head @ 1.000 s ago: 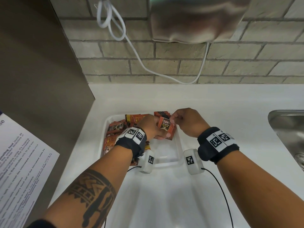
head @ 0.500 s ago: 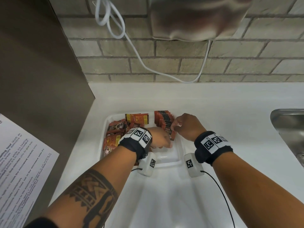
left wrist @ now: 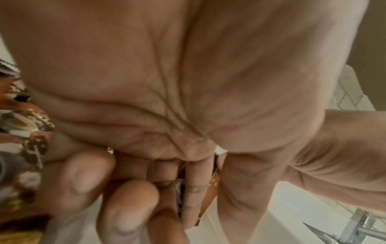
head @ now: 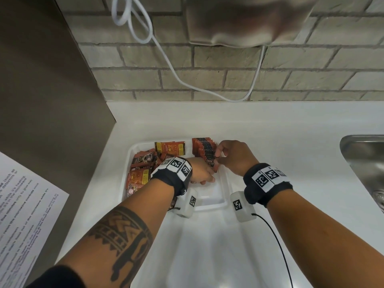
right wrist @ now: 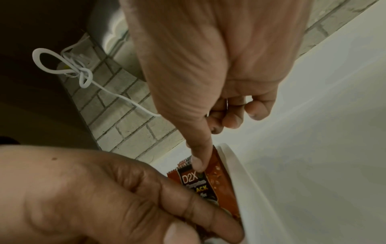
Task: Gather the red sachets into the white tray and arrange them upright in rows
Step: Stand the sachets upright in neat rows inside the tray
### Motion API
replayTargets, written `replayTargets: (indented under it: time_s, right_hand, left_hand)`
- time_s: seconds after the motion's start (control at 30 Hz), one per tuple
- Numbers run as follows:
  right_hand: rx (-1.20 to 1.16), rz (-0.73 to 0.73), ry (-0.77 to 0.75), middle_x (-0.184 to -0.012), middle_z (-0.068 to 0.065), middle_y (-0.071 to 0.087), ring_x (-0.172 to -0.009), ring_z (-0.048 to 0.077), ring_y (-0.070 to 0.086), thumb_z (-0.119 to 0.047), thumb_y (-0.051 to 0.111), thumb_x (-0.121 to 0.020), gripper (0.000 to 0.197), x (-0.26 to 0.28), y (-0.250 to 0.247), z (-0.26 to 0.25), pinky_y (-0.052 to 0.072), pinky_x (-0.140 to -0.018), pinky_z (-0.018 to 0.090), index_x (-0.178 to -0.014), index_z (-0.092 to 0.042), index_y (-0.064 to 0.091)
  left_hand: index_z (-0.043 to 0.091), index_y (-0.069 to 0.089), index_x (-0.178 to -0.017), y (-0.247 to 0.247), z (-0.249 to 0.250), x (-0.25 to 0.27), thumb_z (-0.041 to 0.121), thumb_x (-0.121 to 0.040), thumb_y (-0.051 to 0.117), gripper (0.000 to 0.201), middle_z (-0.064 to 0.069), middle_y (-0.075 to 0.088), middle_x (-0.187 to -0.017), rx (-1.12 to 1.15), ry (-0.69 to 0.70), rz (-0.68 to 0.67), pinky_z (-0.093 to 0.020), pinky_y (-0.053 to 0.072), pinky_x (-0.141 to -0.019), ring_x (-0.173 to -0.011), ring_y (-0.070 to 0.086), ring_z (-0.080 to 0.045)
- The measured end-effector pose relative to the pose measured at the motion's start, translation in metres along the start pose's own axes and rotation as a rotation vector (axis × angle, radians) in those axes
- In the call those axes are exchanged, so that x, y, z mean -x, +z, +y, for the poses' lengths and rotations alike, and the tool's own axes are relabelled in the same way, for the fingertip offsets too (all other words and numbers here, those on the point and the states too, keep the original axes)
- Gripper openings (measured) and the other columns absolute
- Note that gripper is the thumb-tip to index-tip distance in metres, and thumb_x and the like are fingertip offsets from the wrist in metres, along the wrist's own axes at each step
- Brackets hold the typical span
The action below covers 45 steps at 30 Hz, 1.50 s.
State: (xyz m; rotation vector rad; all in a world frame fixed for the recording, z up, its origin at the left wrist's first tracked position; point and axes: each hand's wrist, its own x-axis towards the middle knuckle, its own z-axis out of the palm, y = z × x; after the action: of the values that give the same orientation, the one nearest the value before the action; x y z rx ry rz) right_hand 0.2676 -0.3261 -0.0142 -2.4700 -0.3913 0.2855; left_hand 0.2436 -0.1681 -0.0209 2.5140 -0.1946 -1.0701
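Observation:
A white tray (head: pixel 214 204) sits on the counter. A row of red sachets (head: pixel 203 147) stands upright along its right side, and several loose sachets (head: pixel 143 165) lie heaped in its left half. The front sachet (head: pixel 209 162), marked D2X (right wrist: pixel 200 181), leans on that row. My right hand (head: pixel 230 156) pinches its top edge, thumb (right wrist: pixel 198 162) on its face. My left hand (head: pixel 202 173) reaches down into the tray and grips the sachet's lower part (left wrist: pixel 212 186) between its fingers (right wrist: pixel 198 213). The tray's right rim (right wrist: pixel 236 173) is just beside the sachet.
A steel sink (head: pixel 365 159) lies at the right edge of the white counter (head: pixel 270 125). A dark panel (head: pixel 52 100) with a printed sheet (head: pixel 25 215) stands on the left. A brick wall with a white cable (head: pixel 166 59) and a metal unit (head: pixel 249 19) is behind.
Both hands have lowered the sachet from above the tray into it, against the upright row. My left hand has sunk deeper into the tray.

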Motion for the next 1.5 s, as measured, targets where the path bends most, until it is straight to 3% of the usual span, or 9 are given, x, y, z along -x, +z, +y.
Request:
replayTargets:
  time_s: [0.23, 0.5, 0.73, 0.9, 1.03, 1.17, 1.27, 1.4, 1.5]
  right_hand:
    - [-0.031, -0.035, 0.011, -0.069, -0.011, 0.052, -0.062, 0.004, 0.047, -0.009, 0.076, -0.080, 0.014, 0.003, -0.002, -0.002, 0.037, -0.054, 0.010, -0.081, -0.019, 0.065]
    - [-0.022, -0.034, 0.026, -0.071, -0.009, 0.052, -0.064, 0.007, 0.047, -0.012, 0.077, -0.081, 0.014, 0.005, -0.004, -0.005, 0.032, -0.052, 0.013, -0.083, -0.019, 0.065]
    - [-0.001, -0.009, 0.016, -0.072, -0.008, 0.052, -0.067, 0.011, 0.049, -0.018, 0.078, -0.082, 0.011, 0.010, -0.010, -0.012, 0.033, -0.053, 0.014, -0.086, -0.016, 0.067]
    - [-0.074, -0.065, 0.000, -0.070, -0.009, 0.058, -0.060, 0.003, 0.054, -0.023, 0.074, -0.087, 0.011, 0.015, -0.014, -0.038, 0.038, -0.052, 0.010, -0.087, -0.015, 0.067]
    - [-0.112, -0.182, -0.005, -0.081, -0.006, 0.067, -0.069, 0.007, 0.059, -0.033, 0.074, -0.088, 0.019, 0.014, -0.002, -0.070, 0.041, -0.056, 0.017, -0.090, -0.015, 0.071]
    - [-0.007, -0.284, -0.032, -0.080, -0.012, 0.063, -0.082, 0.012, 0.061, -0.035, 0.069, -0.092, 0.016, 0.005, 0.014, -0.095, 0.045, -0.070, 0.023, -0.085, -0.021, 0.071]
    - [0.058, -0.375, -0.027, -0.080, -0.017, 0.060, -0.083, 0.009, 0.060, -0.027, 0.064, -0.096, 0.010, 0.005, 0.023, -0.108, 0.042, -0.063, 0.017, -0.092, -0.021, 0.072]
    - [0.297, -0.550, -0.041, -0.120, 0.002, 0.066, -0.114, 0.022, 0.058, -0.034, 0.063, -0.096, 0.035, 0.012, 0.040, -0.119, 0.046, -0.097, 0.032, -0.121, -0.011, 0.069]
    - [0.375, -0.638, -0.041, -0.133, 0.009, 0.060, -0.121, 0.026, 0.054, -0.041, 0.060, -0.097, 0.048, 0.020, 0.055, -0.120, 0.044, -0.104, 0.036, -0.130, -0.007, 0.062]
  left_hand:
    - [0.027, 0.057, -0.141, 0.001, -0.003, -0.004, 0.037, -0.098, 0.060, 0.044, 0.003, 0.070, -0.090, 0.058, -0.026, 0.008, -0.021, 0.044, -0.057, -0.057, 0.049, -0.012]
    - [0.027, 0.062, -0.135, 0.002, -0.004, -0.003, 0.037, -0.096, 0.063, 0.041, 0.005, 0.070, -0.083, 0.103, -0.040, 0.010, -0.020, 0.042, -0.055, -0.057, 0.048, -0.014]
    - [0.027, 0.070, -0.125, -0.005, -0.006, 0.014, 0.035, -0.097, 0.060, 0.031, 0.003, 0.074, -0.094, 0.142, -0.026, 0.032, -0.030, 0.048, -0.072, -0.074, 0.053, -0.019]
    - [0.030, 0.074, -0.110, -0.026, -0.027, 0.047, 0.034, -0.097, 0.059, 0.020, 0.009, 0.073, -0.099, 0.225, 0.038, 0.192, -0.024, 0.047, -0.069, -0.074, 0.058, -0.008]
    - [0.028, 0.073, -0.107, -0.046, -0.063, 0.079, 0.036, -0.094, 0.065, 0.017, 0.008, 0.069, -0.105, 0.197, -0.038, 0.434, -0.028, 0.046, -0.081, -0.099, 0.062, -0.013]
    - [0.022, 0.067, -0.115, -0.049, -0.101, 0.102, 0.035, -0.087, 0.074, 0.032, 0.001, 0.063, -0.120, 0.161, -0.186, 0.542, -0.031, 0.047, -0.092, -0.111, 0.059, -0.020]
    - [0.024, 0.066, -0.117, -0.038, -0.120, 0.109, 0.035, -0.084, 0.078, 0.037, 0.000, 0.060, -0.126, 0.165, -0.240, 0.506, -0.035, 0.048, -0.097, -0.112, 0.058, -0.021]
    - [0.036, 0.063, -0.123, -0.023, -0.134, 0.111, 0.045, -0.081, 0.077, 0.045, -0.002, 0.048, -0.138, 0.099, -0.265, 0.496, -0.044, 0.045, -0.105, -0.126, 0.046, -0.027]
    - [0.038, 0.058, -0.129, -0.016, -0.132, 0.111, 0.047, -0.084, 0.073, 0.049, 0.001, 0.040, -0.144, 0.043, -0.219, 0.496, -0.048, 0.036, -0.111, -0.136, 0.034, -0.027]
